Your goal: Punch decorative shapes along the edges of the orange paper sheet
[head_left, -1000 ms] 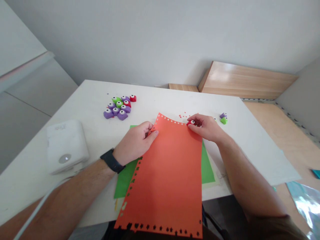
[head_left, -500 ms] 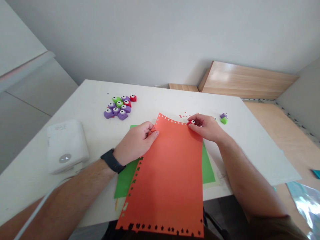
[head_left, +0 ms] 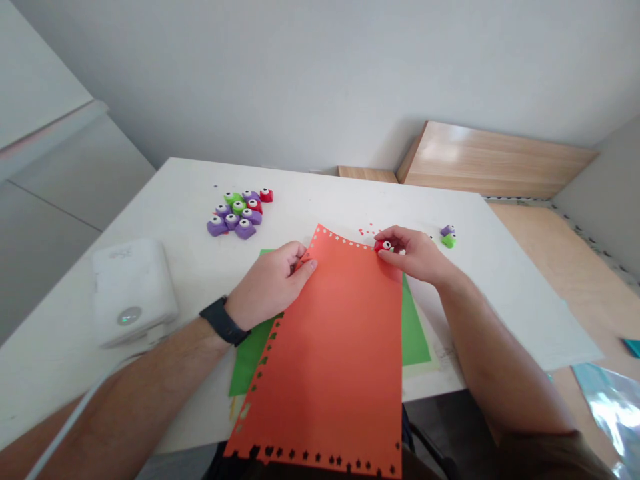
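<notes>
An orange sheet [head_left: 340, 333] with small shapes punched along its edges lies tilted over green paper [head_left: 415, 327], its near end hanging past the table edge. My left hand [head_left: 273, 277] pinches its left edge near the far corner, thumb on top. Around a small red punch [head_left: 383, 246] with a white round top, at the sheet's far right corner, my right hand [head_left: 413, 253] has its fingers closed. Red paper bits [head_left: 367, 230] lie just beyond the sheet. Further right are a purple punch [head_left: 447, 231] and a green punch [head_left: 449, 241].
Several purple, green and red punches [head_left: 240, 212] stand grouped at the back left of the white table [head_left: 320, 200]. A white device [head_left: 133, 287] with a cable sits at the left. Wooden furniture [head_left: 500, 160] is behind the table at the right.
The near end of the orange sheet has shifted slightly left. Both hands keep nearly the same places and grips. A green light now shows on the white device.
</notes>
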Available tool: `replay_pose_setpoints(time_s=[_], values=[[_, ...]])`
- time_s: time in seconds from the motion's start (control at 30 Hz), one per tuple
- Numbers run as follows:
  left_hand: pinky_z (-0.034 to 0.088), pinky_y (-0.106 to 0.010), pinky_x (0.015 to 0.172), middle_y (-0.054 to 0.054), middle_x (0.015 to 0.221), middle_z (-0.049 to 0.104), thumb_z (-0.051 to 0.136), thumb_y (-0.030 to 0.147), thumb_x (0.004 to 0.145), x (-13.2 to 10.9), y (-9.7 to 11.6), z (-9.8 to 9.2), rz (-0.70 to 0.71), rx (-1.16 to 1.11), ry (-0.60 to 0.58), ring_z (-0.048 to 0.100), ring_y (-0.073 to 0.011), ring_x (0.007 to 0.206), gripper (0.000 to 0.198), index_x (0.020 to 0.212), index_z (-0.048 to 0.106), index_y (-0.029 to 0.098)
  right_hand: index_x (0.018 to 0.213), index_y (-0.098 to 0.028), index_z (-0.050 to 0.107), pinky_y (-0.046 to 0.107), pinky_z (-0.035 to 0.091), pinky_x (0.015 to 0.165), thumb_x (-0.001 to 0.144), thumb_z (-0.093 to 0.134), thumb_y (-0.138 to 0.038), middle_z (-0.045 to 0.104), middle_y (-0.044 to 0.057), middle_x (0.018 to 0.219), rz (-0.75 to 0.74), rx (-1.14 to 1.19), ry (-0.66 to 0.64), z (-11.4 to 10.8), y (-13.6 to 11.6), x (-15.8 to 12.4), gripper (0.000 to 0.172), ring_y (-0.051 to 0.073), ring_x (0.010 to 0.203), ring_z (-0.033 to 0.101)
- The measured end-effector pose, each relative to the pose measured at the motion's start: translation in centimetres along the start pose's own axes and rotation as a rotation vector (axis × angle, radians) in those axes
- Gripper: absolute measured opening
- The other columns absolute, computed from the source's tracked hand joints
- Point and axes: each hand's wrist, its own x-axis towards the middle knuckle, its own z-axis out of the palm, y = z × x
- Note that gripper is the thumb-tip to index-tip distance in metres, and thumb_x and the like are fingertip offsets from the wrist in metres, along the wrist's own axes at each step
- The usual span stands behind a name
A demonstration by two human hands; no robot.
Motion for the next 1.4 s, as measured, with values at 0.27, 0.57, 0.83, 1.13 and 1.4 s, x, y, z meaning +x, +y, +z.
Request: replay_pose_setpoints(time_s=[0.27,0.57,0.83,1.13,1.4], values=[[0.030,-0.028,0.055,0.006,0.064,0.053,0.051,0.047,0.098,-0.1,0.1,-0.1,0.034,-0.004,0.010,0.048,-0.0130,0.056,0.028,0.085,0.053,0.023,0.111,-0.020,0.072,0.032,0.051,0.077,0.082,0.071,-0.029,0.074,0.004,0.100,0.012,0.213,-0.148,-0.9,-0.2,-0.2,0.030,0.017,0.084,0.063],[0.031,-0.028,0.055,0.006,0.064,0.051,0.051,0.047,0.098,-0.1,0.3,-0.2,0.042,0.003,0.020,0.046,-0.0128,0.056,0.028,0.085,0.053,0.022,0.114,-0.021,0.072,0.031,0.050,0.069,0.085,0.073,-0.043,0.071,0.004,0.094,0.055,0.295,-0.215,-1.3,-0.3,-0.5,0.036,0.018,0.081,0.062],[0.031,-0.028,0.057,0.006,0.064,0.051,0.052,0.046,0.098,-0.1,0.2,-0.2,0.052,-0.001,0.020,0.047,-0.0128,0.058,0.028,0.084,0.052,0.022,0.115,-0.023,0.075,0.035,0.054,0.080,0.089,0.070,-0.051,0.076,0.005,0.100,0.087,0.397,-0.319,-1.7,-0.8,-0.5,0.038,0.021,0.090,0.068],[0.030,-0.028,0.057,0.006,0.064,0.050,0.052,0.047,0.098,-0.1,0.1,-0.2,0.049,-0.011,0.011,0.046,-0.0132,0.058,0.028,0.084,0.051,0.023,0.120,-0.023,0.073,0.037,0.055,0.087,0.083,0.079,-0.047,0.076,0.006,0.103,0.126,0.390,-0.321,-1.4,0.3,-0.2,0.045,0.021,0.095,0.069],[0.030,-0.027,0.057,0.006,0.064,0.047,0.052,0.047,0.098,-0.1,0.0,-0.1,0.057,-0.033,0.018,0.044,-0.0127,0.059,0.029,0.083,0.049,0.023,0.115,-0.021,0.073,0.035,0.053,0.084,0.080,0.081,-0.044,0.075,0.005,0.099,0.104,0.394,-0.364,-2.1,-0.3,-0.4,0.043,0.020,0.089,0.067]])
